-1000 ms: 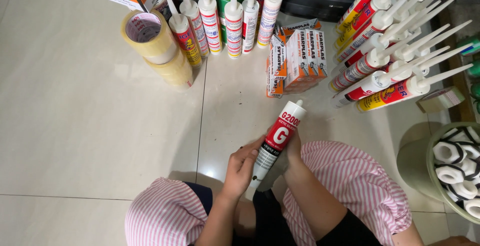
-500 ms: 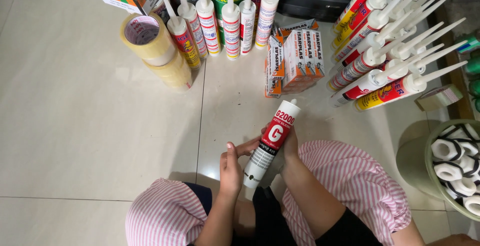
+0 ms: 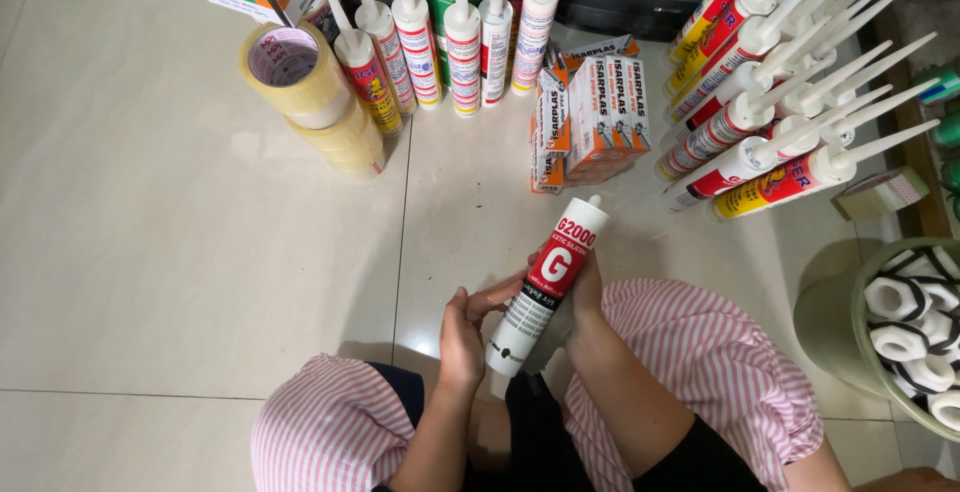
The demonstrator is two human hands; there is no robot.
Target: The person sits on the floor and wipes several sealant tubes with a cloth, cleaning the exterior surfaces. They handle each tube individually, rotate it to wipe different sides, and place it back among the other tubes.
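On the tiled floor [image 3: 180, 252], stacked rolls of tan tape [image 3: 300, 72] sit toward the far left beside a row of upright sealant tubes [image 3: 462, 42]. Small orange-and-white boxes [image 3: 590, 112] stand mid-floor. Nozzled tubes [image 3: 760, 122] lean along the right edge, near a green tub of white fittings [image 3: 900, 322].

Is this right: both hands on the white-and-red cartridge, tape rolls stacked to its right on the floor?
Not quite. The tape rolls are stacked to the left of the cartridge, not the right; the head view shows it. The rest holds: the left hand and right hand are both on the cartridge, and the rolls sit on the floor.
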